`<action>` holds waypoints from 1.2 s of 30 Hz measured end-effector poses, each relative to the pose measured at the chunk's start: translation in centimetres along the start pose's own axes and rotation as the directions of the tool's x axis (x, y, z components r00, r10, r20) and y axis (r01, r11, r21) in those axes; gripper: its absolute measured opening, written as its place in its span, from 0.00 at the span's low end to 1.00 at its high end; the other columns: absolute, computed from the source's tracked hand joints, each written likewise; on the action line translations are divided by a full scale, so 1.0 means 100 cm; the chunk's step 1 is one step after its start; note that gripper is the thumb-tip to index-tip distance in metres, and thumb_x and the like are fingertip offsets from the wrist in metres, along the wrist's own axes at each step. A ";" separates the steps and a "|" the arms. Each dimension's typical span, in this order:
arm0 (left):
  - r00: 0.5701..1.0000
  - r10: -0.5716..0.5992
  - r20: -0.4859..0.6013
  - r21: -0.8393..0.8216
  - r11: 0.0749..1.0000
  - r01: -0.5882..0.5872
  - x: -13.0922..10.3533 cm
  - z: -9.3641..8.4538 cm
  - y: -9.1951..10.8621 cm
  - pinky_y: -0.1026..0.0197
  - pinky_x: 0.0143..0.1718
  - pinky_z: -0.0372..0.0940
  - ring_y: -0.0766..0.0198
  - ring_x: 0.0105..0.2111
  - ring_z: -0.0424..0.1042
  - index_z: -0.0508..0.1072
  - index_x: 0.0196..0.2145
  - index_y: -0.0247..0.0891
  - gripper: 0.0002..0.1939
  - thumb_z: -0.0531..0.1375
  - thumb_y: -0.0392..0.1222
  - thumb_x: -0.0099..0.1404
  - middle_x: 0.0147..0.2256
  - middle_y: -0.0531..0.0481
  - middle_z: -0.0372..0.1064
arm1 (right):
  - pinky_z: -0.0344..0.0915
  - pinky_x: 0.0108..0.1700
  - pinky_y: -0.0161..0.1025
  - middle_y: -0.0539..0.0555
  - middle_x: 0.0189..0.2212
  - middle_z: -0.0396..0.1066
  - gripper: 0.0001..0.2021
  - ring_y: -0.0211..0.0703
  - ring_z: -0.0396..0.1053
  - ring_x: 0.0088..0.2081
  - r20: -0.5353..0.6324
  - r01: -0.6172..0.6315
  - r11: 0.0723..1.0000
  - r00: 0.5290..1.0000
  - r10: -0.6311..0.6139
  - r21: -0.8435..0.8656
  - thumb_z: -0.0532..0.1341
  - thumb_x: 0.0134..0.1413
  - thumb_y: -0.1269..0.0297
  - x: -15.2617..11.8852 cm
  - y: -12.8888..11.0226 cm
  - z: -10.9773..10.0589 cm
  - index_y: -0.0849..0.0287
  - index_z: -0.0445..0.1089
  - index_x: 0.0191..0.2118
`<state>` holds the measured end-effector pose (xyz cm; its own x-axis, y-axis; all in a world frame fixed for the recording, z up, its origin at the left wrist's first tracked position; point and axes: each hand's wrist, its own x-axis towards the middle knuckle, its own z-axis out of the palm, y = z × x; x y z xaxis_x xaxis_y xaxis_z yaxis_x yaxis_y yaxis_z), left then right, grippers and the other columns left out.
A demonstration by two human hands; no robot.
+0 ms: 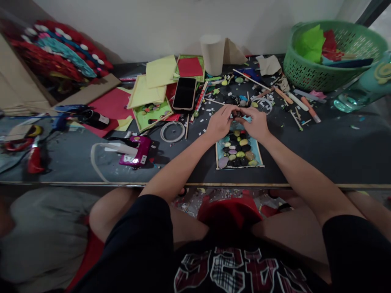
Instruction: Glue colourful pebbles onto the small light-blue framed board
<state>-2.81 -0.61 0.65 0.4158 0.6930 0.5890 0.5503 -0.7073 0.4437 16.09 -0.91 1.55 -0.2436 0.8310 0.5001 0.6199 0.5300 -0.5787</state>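
Observation:
My left hand (220,122) and my right hand (255,123) meet above the far part of a small framed panel (217,156). The panel has a light blue ground and thin pale edges. Rows of painted pebbles (240,154) in black, yellow, lilac and brown cover its near part. Between my fingertips is something small and dark, too hidden to name. Both hands have their fingers curled together around it. Behind my hands lie more loose pebbles and paper scraps.
A phone (185,93) rests among yellow and red cards on the left, near a purple power socket (141,151) and a dark bottle (93,119). A paper cup (211,57) stands by the wall. At right are a green basket (324,75), a bottle (351,97) and markers. Another person sits at left.

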 end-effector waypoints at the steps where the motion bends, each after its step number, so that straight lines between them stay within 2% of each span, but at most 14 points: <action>1: 1.000 0.002 0.001 -0.003 1.000 -0.002 0.000 0.000 0.000 0.57 0.49 0.69 0.57 0.48 0.74 0.69 0.54 0.37 0.16 0.49 0.46 0.76 0.49 0.41 0.73 | 0.71 0.45 0.46 0.54 0.35 0.80 0.16 0.49 0.76 0.40 -0.003 0.008 1.000 1.000 -0.008 0.001 0.64 0.61 0.50 0.000 0.000 0.000 0.53 0.81 0.46; 6: 1.000 0.011 0.017 -0.043 0.999 -0.011 0.000 0.002 0.000 0.57 0.51 0.69 0.57 0.49 0.73 0.69 0.53 0.38 0.15 0.48 0.44 0.76 0.49 0.40 0.72 | 0.71 0.45 0.46 0.54 0.35 0.80 0.17 0.49 0.76 0.40 0.007 0.019 1.000 1.000 -0.019 -0.004 0.63 0.61 0.49 -0.001 -0.001 -0.001 0.53 0.81 0.46; 14: 1.000 0.005 -0.020 -0.026 1.000 -0.006 -0.003 0.005 -0.003 0.56 0.53 0.69 0.57 0.51 0.73 0.65 0.58 0.39 0.19 0.48 0.49 0.77 0.49 0.40 0.71 | 0.71 0.46 0.45 0.54 0.36 0.80 0.16 0.48 0.76 0.39 -0.017 -0.004 1.000 1.000 0.004 -0.001 0.63 0.61 0.50 0.000 -0.001 -0.001 0.53 0.81 0.47; 22: 1.000 -0.013 -0.016 -0.049 0.999 0.013 -0.003 0.007 -0.004 0.56 0.50 0.69 0.56 0.51 0.73 0.63 0.59 0.38 0.20 0.48 0.51 0.77 0.50 0.39 0.71 | 0.70 0.43 0.44 0.53 0.35 0.80 0.13 0.47 0.74 0.37 -0.002 -0.023 0.999 1.000 0.023 -0.038 0.67 0.56 0.61 0.000 -0.003 -0.002 0.54 0.81 0.46; 26: 1.000 -0.011 -0.013 -0.053 0.999 0.010 -0.003 0.007 -0.003 0.56 0.48 0.69 0.56 0.49 0.73 0.63 0.58 0.39 0.18 0.49 0.49 0.76 0.49 0.40 0.71 | 0.70 0.44 0.44 0.54 0.35 0.79 0.12 0.47 0.74 0.37 0.009 -0.019 0.999 1.000 0.019 -0.036 0.67 0.57 0.62 -0.001 -0.004 -0.002 0.56 0.80 0.46; 30: 1.000 -0.004 -0.020 -0.061 0.998 0.003 -0.003 0.008 -0.006 0.56 0.48 0.69 0.57 0.48 0.72 0.63 0.58 0.39 0.19 0.48 0.50 0.77 0.49 0.41 0.70 | 0.70 0.43 0.43 0.54 0.34 0.78 0.13 0.47 0.74 0.37 0.013 0.004 0.999 1.000 -0.003 -0.039 0.66 0.59 0.58 -0.002 -0.002 -0.001 0.56 0.80 0.47; 36: 0.999 0.007 -0.037 -0.028 1.000 -0.008 -0.004 0.011 -0.010 0.57 0.45 0.69 0.57 0.45 0.73 0.63 0.58 0.40 0.20 0.48 0.53 0.77 0.47 0.42 0.69 | 0.70 0.42 0.43 0.55 0.33 0.78 0.20 0.47 0.73 0.36 0.006 0.042 0.999 0.999 -0.042 -0.025 0.62 0.62 0.47 -0.001 0.001 0.000 0.56 0.81 0.47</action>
<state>-2.68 -0.05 -0.78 0.3925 0.6825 0.6166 0.5263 -0.7164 0.4580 16.19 -0.96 1.41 -0.2739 0.8091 0.5200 0.6279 0.5600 -0.5405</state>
